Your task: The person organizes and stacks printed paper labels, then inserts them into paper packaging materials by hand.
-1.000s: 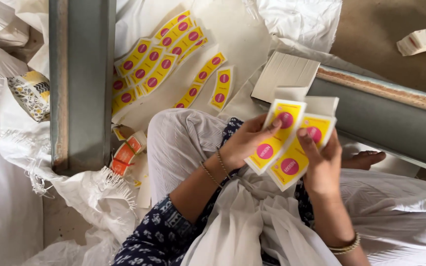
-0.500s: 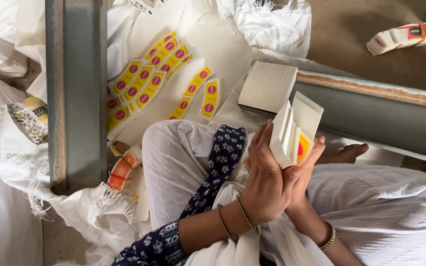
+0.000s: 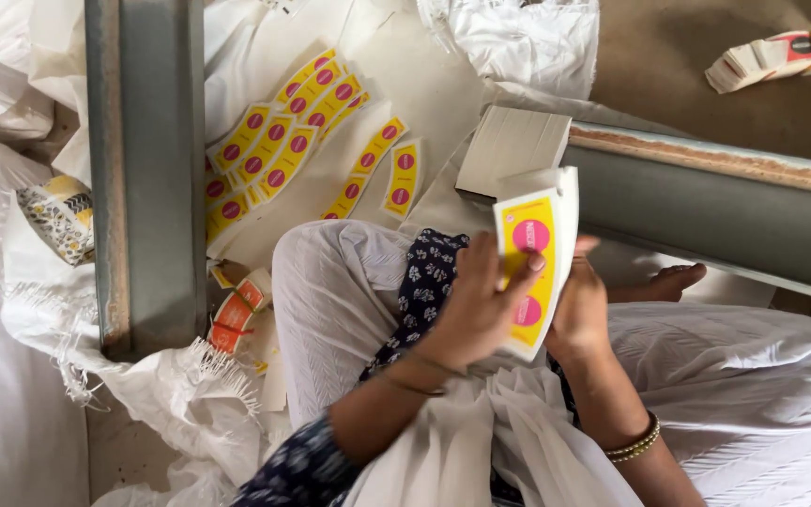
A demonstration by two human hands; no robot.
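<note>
We have both hands up in front of our lap, close together. Our left hand (image 3: 476,310) comes in from the lower left, forearm bare, a thin bangle at the wrist, fingers curled round the near face of the cards (image 3: 532,268), thumb on top. Our right hand (image 3: 582,314) sits just behind, gripping the far side, beaded bracelet on its wrist.
</note>
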